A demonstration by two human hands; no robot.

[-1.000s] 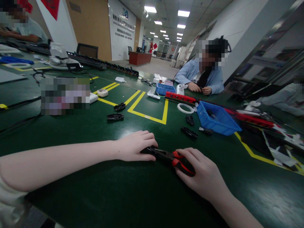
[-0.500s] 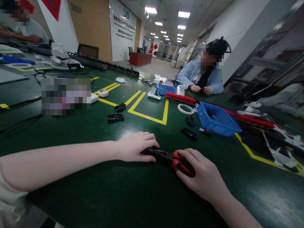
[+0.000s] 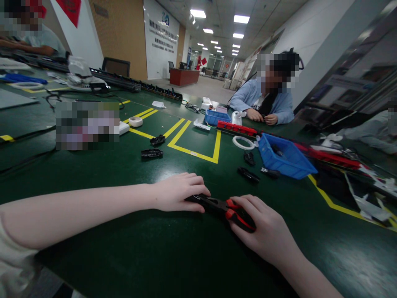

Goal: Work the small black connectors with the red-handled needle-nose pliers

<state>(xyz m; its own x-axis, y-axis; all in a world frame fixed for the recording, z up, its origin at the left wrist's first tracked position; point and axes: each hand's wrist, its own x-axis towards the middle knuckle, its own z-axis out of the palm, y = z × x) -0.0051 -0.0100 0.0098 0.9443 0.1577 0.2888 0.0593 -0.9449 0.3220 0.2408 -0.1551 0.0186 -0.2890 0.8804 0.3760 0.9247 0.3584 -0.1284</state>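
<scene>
My right hand (image 3: 262, 223) is wrapped round the red and black handles of a pair of pliers (image 3: 228, 209), whose jaws point left. Under the fingers of my left hand (image 3: 182, 192) is a small black plastic part (image 3: 195, 198), held against the table. The plier jaws meet this part at its right end; my left fingers cover much of it, so the exact grip of the jaws is hidden. Beyond my hands lie more black plastic parts, one (image 3: 151, 153) at the left and another (image 3: 248, 174) at the right.
A blue bin (image 3: 288, 165) with dark pieces inside stands at the right, near a white tape ring (image 3: 243, 142). Yellow tape (image 3: 194, 153) marks the green table. A smaller blue bin (image 3: 217, 117) sits farther back. Across the table a person (image 3: 263, 99) handles something small.
Almost nothing differs. My left fingertips have shifted very slightly to the right along the black part, and the whole view has drifted a little.
</scene>
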